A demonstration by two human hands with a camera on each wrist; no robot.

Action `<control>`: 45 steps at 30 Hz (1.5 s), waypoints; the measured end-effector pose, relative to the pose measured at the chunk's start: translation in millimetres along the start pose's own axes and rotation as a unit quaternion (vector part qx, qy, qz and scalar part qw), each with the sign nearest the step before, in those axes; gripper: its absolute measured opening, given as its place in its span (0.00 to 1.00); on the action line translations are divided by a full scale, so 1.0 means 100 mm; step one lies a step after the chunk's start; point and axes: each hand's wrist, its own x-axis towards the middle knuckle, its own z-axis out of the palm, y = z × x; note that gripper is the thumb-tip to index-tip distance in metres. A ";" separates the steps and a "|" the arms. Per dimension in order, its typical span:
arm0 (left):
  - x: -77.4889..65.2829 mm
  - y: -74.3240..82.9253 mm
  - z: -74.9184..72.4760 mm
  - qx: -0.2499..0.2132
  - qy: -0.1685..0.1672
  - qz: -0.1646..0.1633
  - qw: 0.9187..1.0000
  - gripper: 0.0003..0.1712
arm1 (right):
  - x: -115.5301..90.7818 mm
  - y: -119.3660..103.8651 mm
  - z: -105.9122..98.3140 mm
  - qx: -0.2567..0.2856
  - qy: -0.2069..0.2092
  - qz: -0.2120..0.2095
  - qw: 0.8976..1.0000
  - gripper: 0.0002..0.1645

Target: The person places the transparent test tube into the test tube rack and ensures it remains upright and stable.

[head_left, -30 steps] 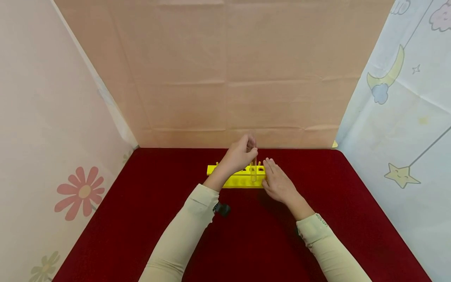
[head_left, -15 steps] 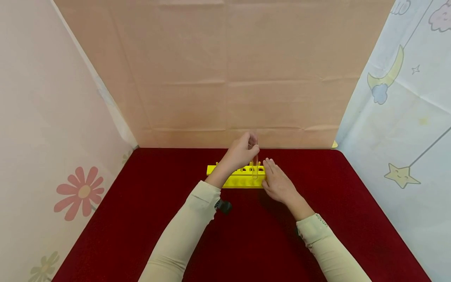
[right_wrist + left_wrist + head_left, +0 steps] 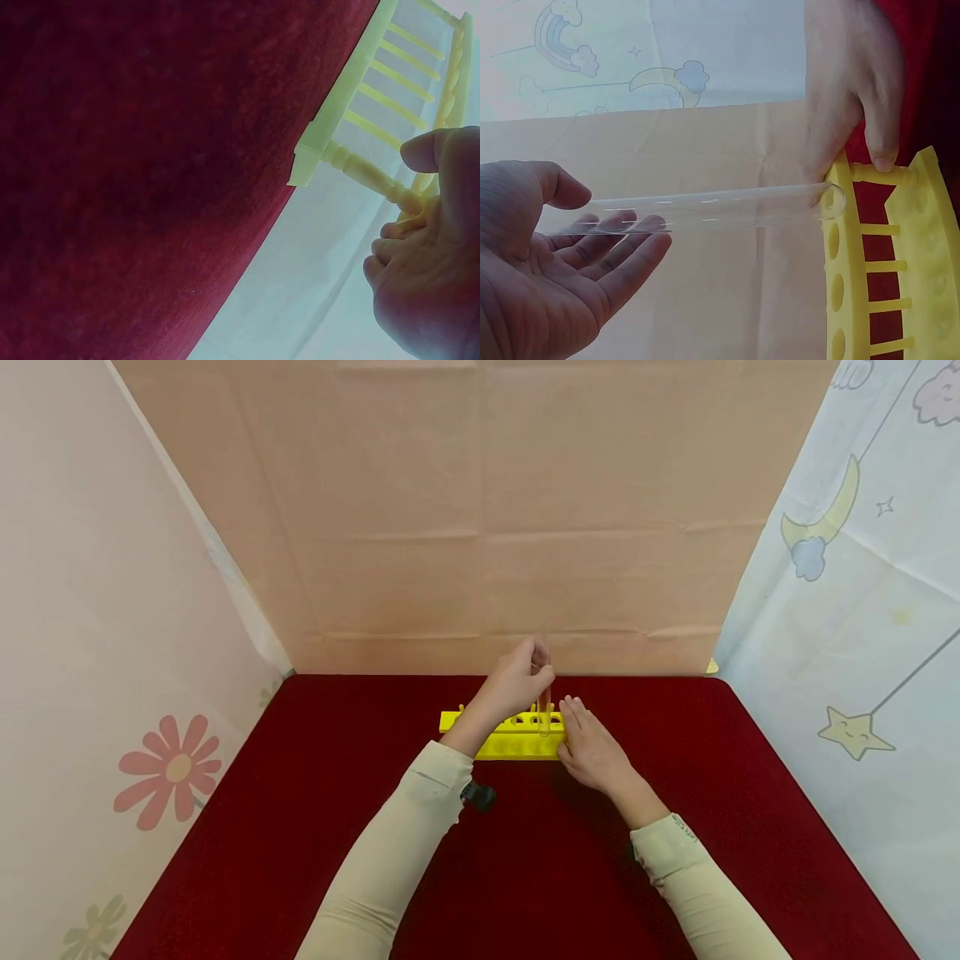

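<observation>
Clear test tube (image 3: 727, 206) pinched at its upper end between thumb and fingers of the left hand (image 3: 562, 255); rounded end points down, away from the palm. In the left wrist view that end overlaps the endmost hole of the yellow rack (image 3: 856, 289), on the side next to the right hand (image 3: 592, 752); cannot tell whether it touches or has entered. Rack stands below and ahead of the left hand, upper plate pierced with a row of holes, thin rods linking it to the base. Left forearm crosses in front of part of it. Right hand clasps the rack's near end, thumb to one side of the upper plate, fingers on the other. Black device (image 3: 480, 797) under the left wrist, beside the pale sleeve (image 3: 390, 843). Dark red tabletop (image 3: 525, 877) beneath both hands. Beyond them, a creased tan backdrop (image 3: 375, 510); well out to the left hand's side, a flower-printed sheet (image 3: 82, 652); to the right hand's side, a white sheet (image 3: 832, 627) with moon and star.
</observation>
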 end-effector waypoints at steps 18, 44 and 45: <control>0.11 0.02 0.04 0.040 0.023 -0.009 0.999 0.05 | 0.00 0.01 0.00 -0.005 0.007 -0.011 1.000 0.42; 0.26 0.03 0.12 0.063 0.031 -0.002 0.998 0.07 | -0.02 0.01 -0.01 -0.007 0.020 -0.021 1.000 0.41; 0.27 0.03 0.12 0.064 0.031 -0.002 0.997 0.07 | -0.02 0.02 -0.01 -0.007 0.017 -0.019 1.000 0.42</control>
